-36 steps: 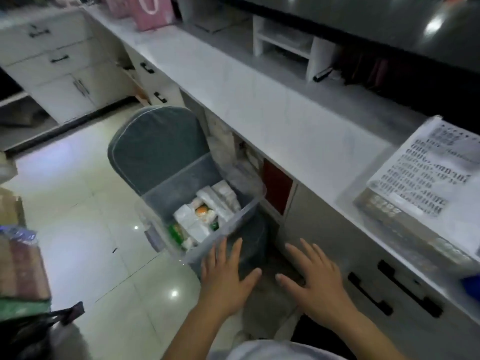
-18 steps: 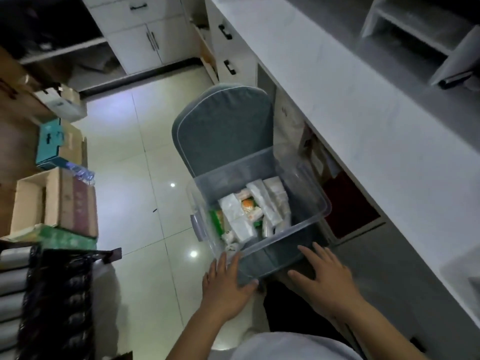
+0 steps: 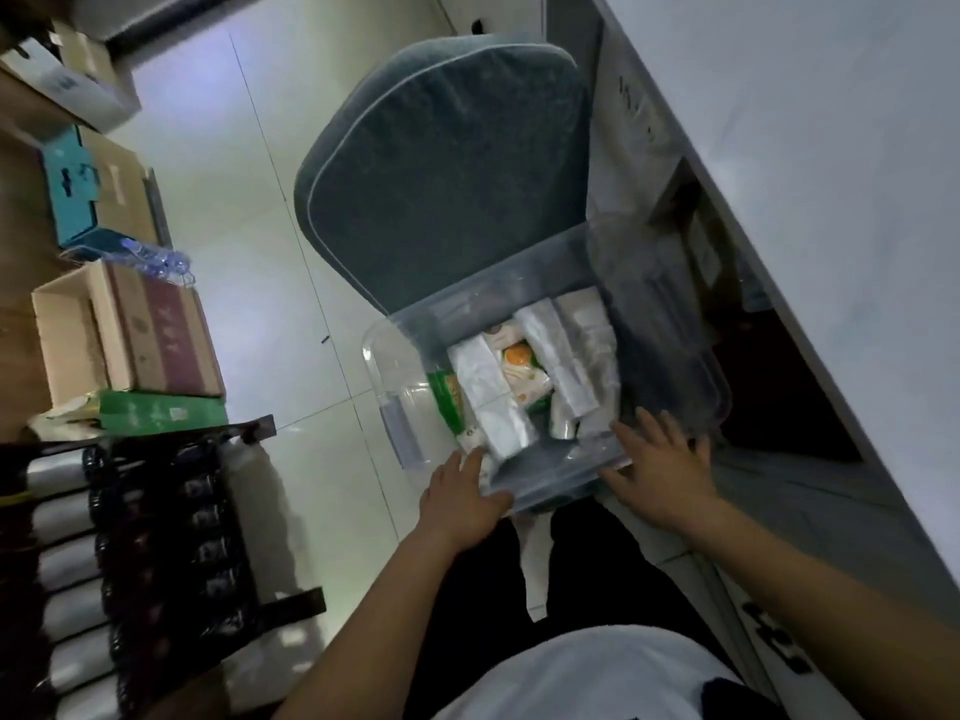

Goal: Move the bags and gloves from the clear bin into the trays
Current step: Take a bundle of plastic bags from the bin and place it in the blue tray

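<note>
text: none legible | packets in clear bin (image 3: 670, 324): print seemingly present, too blurred to read

- The clear bin (image 3: 670, 324) is set on the seat of a chair, in front of the chair back (image 3: 441, 189).
- Packets (image 3: 493, 392) are laid inside the bin, packed side by side.
- The left hand (image 3: 462, 496) is placed at the bin's near left corner; the right hand (image 3: 660, 470) is placed at its near right edge.
- A counter (image 3: 831, 148) is found to the right of the chair.
- Cardboard boxes (image 3: 130, 335) are stacked to the left, across the floor.
</note>
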Motion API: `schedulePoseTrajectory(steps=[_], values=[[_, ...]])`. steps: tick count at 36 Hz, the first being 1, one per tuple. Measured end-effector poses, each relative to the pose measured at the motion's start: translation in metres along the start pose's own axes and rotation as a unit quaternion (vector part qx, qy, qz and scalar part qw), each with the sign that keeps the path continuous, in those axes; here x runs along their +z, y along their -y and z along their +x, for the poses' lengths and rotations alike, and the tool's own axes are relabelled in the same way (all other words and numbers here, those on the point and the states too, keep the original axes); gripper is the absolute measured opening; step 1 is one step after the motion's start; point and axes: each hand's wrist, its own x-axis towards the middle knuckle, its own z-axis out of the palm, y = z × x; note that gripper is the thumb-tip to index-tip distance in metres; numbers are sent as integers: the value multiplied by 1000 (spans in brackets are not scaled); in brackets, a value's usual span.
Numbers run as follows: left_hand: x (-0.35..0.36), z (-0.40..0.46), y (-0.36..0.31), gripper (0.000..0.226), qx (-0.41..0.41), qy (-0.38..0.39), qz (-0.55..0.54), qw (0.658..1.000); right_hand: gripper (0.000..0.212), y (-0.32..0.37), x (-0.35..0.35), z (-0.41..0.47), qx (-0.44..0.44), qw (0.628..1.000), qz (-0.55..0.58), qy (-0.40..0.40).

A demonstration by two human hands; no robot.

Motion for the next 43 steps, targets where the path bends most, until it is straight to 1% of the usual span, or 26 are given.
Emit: schedulePoseTrajectory(steps=[2,4,6,9,12,13,14,16,19,21,23,26,27,29,30,33,36,39,41,43], values=[[1,16,-2,84,-8,22,-33,999,73,-2,15,6,-5,1000,-6,19],[1,36,-3,80,-12,38,-83,996,74,-1,27,14,-13,999,-11,29],[2,57,-2,70,-31,39,-154,987,75,4,34,22,-31,998,-38,30],[-3,92,1,47,-77,7,-250,965,76,12,36,42,-38,997,-62,9],[-11,110,1,61,-112,-28,-319,941,74,18,31,45,-32,998,-50,-20],[-5,139,12,66,-135,-19,-340,930,73,23,43,65,-22,998,-53,-8],[-3,159,19,69,-155,-19,-347,925,73,26,50,78,-10,998,-56,2],[-7,169,18,68,-169,-39,-362,916,73,25,48,73,-11,998,-68,-11],[-12,196,19,66,-184,-58,-422,886,73,24,49,77,-33,995,-88,-27],[-9,215,20,62,-204,-50,-443,872,73,24,53,79,-34,994,-90,-47],[-8,225,16,55,-220,-52,-456,861,71,21,59,78,-38,993,-86,-69],[-9,237,16,41,-235,-51,-452,859,68,19,65,81,-47,989,-94,-99],[-9,239,18,34,-243,-52,-459,853,67,19,67,83,-51,989,-94,-106],[-11,237,17,18,-262,-49,-503,822,66,19,69,85,-54,988,-95,-112],[-12,235,16,18,-264,-50,-524,808,66,19,69,84,-53,988,-96,-112],[-13,227,14,37,-234,-44,-570,786,71,22,61,83,-34,993,-85,-72],[-19,211,12,46,-212,-46,-610,762,80,30,48,90,7,1000,-11,-15],[-27,191,10,47,-200,-46,-646,735,83,37,29,110,39,990,133,-25],[-31,176,10,39,-188,-49,-649,736,80,40,17,131,63,965,251,-31],[-33,162,10,27,-171,-47,-645,744,76,42,9,159,104,926,361,-30]])
